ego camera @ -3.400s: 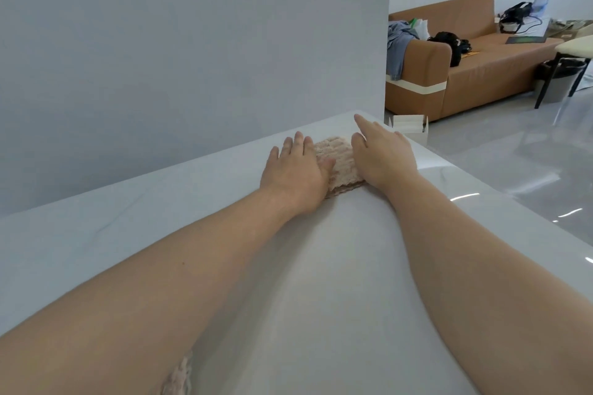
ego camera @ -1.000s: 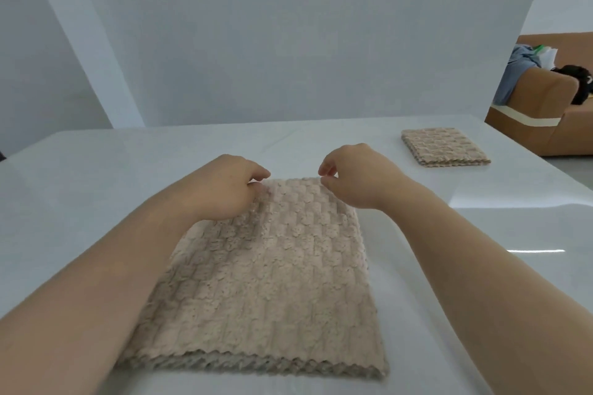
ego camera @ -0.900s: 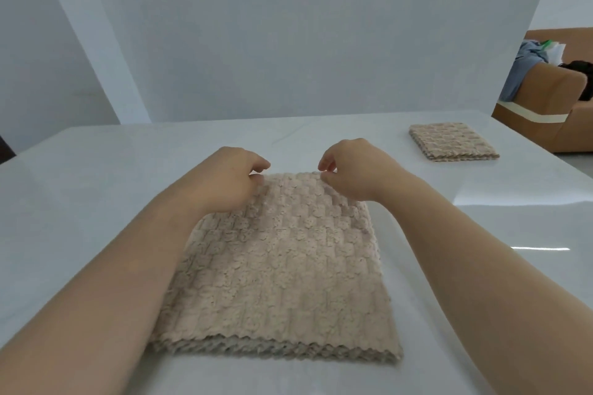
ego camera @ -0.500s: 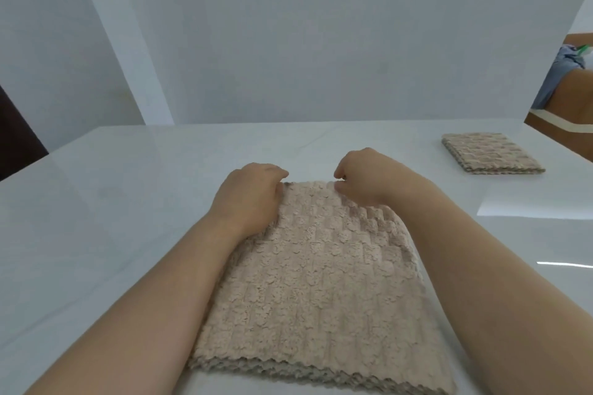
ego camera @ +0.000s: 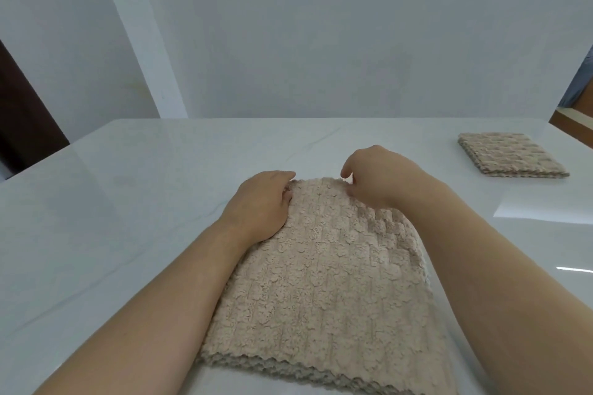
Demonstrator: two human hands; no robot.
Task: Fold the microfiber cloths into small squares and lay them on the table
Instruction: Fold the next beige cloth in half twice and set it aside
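Beige cloth (ego camera: pixel 321 282) with a nubby checked pile is lying flat on the glossy white surface (ego camera: pixel 112 202), right in front of the person, reaching from the near edge of the view up to the two hands. Its near edge is showing several stacked zigzag-cut layers, so it is lying doubled over. The left hand (ego camera: pixel 260 205) is resting palm down on the far left corner of the beige cloth, and its fingers (ego camera: pixel 282 178) are curling together over the far edge, gripping the corner against the thumb. The right hand (ego camera: pixel 382 176) is sitting at the far right corner, slightly raised off the surface. Its fingers (ego camera: pixel 348 167) are bending inward, with forefinger and thumb pinching the far edge of the beige cloth. The remaining fingers are hiding behind the hand, so I cannot tell how they are lying. Both forearms are stretching forward along the sides of the beige cloth, the left one overlapping its left edge. Well apart, toward the far right corner of the surface, a folded cloth (ego camera: pixel 510 154) of the same beige is lying as a small square stack, touching nothing else. A pale grey wall (ego camera: pixel 321 42) is standing behind the surface, and a dark opening (ego camera: pixel 19 125) is showing at the left edge.
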